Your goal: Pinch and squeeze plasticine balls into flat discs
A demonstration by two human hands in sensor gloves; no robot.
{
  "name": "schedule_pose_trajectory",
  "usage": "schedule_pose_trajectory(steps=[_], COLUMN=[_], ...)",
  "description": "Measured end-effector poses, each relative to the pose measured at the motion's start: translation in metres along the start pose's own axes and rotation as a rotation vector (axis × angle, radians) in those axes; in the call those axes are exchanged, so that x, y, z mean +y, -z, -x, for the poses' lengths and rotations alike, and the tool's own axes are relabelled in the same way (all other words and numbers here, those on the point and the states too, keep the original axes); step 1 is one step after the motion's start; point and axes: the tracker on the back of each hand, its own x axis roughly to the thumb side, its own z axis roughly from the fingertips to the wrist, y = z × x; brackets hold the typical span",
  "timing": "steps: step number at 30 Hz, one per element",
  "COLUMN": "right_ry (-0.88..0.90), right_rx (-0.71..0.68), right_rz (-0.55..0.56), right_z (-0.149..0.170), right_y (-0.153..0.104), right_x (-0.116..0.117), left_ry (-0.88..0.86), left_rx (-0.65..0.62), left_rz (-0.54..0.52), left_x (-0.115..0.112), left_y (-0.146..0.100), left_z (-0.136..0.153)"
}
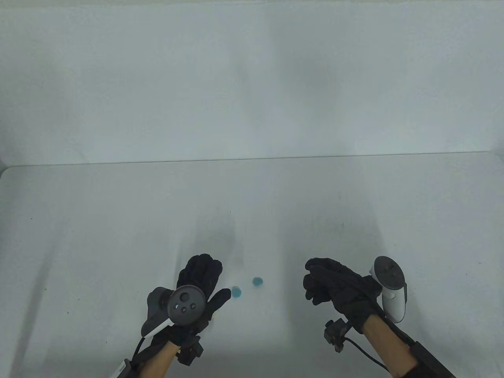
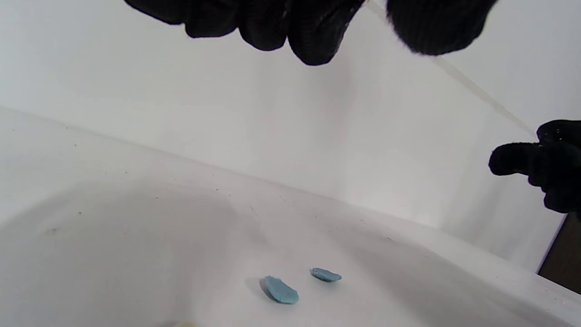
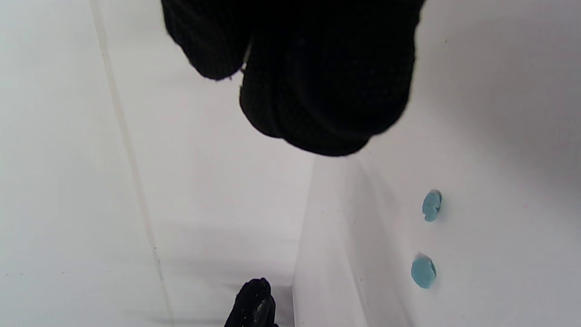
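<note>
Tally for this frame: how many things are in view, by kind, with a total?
Blue plasticine discs, flattened, lying apart on the table: 2 (left disc, right disc)
Black gloved hands, holding nothing that shows: 2 (left hand, right hand)
White table: 1
Total: 5

Setting: a bare recording station of laboratory type, not a home.

A plain white table (image 1: 118, 220) is set against a plain white wall (image 1: 252, 78), with no furnishings seen. Both hands are fitted with black sensor gloves, and a tracker (image 1: 185, 305) is strapped to the left hand (image 1: 197, 283), another tracker (image 1: 390, 289) to the right hand (image 1: 334, 287). Cables are seen at both wrists.
</note>
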Motion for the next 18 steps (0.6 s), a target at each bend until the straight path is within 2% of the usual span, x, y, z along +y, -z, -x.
schedule_pose_trajectory(steps=[6,18], right_ry=[0.107,-0.015], right_rx=[0.006,-0.048], right_rz=[-0.074,-0.051], right_z=[0.003,-0.011], right_y=[0.0,-0.002], right_x=[-0.001,0.0], left_ry=[-0.001,-0.003], left_rx=[0.002,-0.002], left_rz=[-0.005,-0.009], left_x=[0.001,0.001], left_y=[0.0,0.0], left_z=[0.0,0.0])
